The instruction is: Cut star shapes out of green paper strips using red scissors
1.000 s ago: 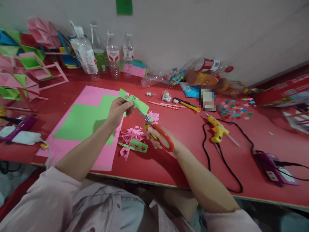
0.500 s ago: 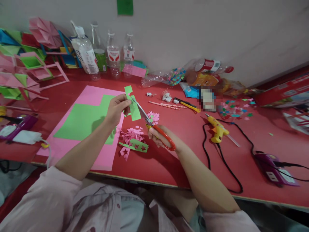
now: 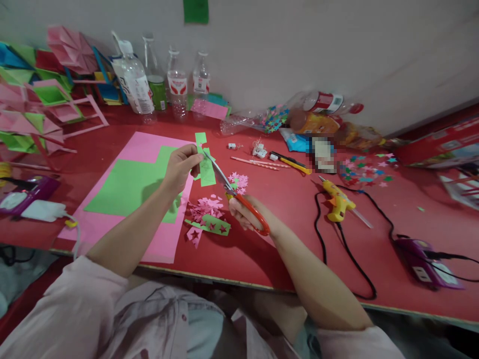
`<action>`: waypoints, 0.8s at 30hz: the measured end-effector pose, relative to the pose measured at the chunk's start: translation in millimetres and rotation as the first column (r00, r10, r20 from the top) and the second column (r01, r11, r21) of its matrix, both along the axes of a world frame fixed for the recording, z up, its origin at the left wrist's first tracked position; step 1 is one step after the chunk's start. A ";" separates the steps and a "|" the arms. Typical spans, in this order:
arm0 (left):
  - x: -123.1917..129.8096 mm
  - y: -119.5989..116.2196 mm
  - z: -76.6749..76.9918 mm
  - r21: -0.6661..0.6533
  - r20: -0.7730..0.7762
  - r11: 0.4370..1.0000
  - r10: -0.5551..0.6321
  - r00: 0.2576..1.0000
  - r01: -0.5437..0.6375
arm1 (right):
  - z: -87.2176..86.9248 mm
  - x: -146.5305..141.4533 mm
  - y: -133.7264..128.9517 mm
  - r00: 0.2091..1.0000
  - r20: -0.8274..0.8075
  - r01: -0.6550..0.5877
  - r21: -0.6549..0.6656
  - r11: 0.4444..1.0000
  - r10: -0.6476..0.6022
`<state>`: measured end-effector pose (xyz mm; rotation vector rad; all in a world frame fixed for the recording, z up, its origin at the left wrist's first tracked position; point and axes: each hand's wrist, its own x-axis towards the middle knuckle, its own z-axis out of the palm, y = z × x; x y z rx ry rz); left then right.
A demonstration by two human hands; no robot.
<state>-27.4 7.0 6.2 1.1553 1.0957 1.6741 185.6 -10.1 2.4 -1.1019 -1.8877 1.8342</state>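
Note:
Between thumb and fingers my left hand point(image 3: 183, 164) pinches a strip of green paper point(image 3: 208, 172) with notches cut into it. My right hand point(image 3: 245, 212) is closed round the orange handles of a pair of scissors point(image 3: 224, 179), and their blades reach the strip at its middle. Below the hands lies a heap of pink paper scraps point(image 3: 205, 208) beside a green offcut point(image 3: 215, 225) with star-shaped holes. Small pink paper stars point(image 3: 239, 182) lie just behind the scissors. Under my left forearm, a green sheet point(image 3: 119, 184) rests on a larger pink sheet point(image 3: 144, 142).
A yellow glue gun point(image 3: 337, 199) with a black cord lies at the right, near a purple power strip point(image 3: 426, 262). Several plastic bottles point(image 3: 177, 87) line the wall. Folded paper shapes point(image 3: 48, 94) fill the back left. A yellow cutter knife point(image 3: 294, 163) lies behind the scissors.
The green strip has turned slightly more upright in my left hand. The scissors and my right hand have shifted slightly, with the blades still at the paper.

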 end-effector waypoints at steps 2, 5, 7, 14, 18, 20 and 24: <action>-0.1 0.0 0.1 0.001 -0.002 1.000 0.001 1.000 -0.001 | 1.6 -0.1 -1.2 1.000 -0.006 0.004 0.021 1.000 -0.004; 0.0 -0.2 0.7 -0.006 -0.008 1.000 0.007 1.000 -0.007 | 3.1 0.2 -2.4 1.000 -0.009 -0.001 0.040 0.999 0.001; 0.1 -0.2 1.1 -0.008 -0.014 1.000 0.009 1.000 -0.009 | 3.0 0.3 -2.6 1.000 -0.005 -0.004 0.035 0.999 0.005; -0.1 -0.2 0.7 -0.005 -0.019 1.000 0.000 1.000 0.000 | 3.1 0.0 -3.0 1.000 -0.014 0.008 0.026 1.000 -0.008; -0.2 -0.5 0.3 -0.003 -0.007 1.000 -0.007 1.000 0.007 | 0.4 0.4 -0.5 1.000 -0.004 -0.002 0.024 1.000 0.002; 0.0 -0.6 0.1 -0.010 -0.007 1.000 -0.013 1.000 0.013 | -1.8 1.2 1.1 1.000 -0.001 -0.003 0.015 1.000 0.003; 0.3 -0.4 -0.6 -0.027 -0.006 0.999 -0.033 0.999 0.032 | -4.0 3.3 1.8 1.000 -0.027 -0.013 0.008 1.000 0.013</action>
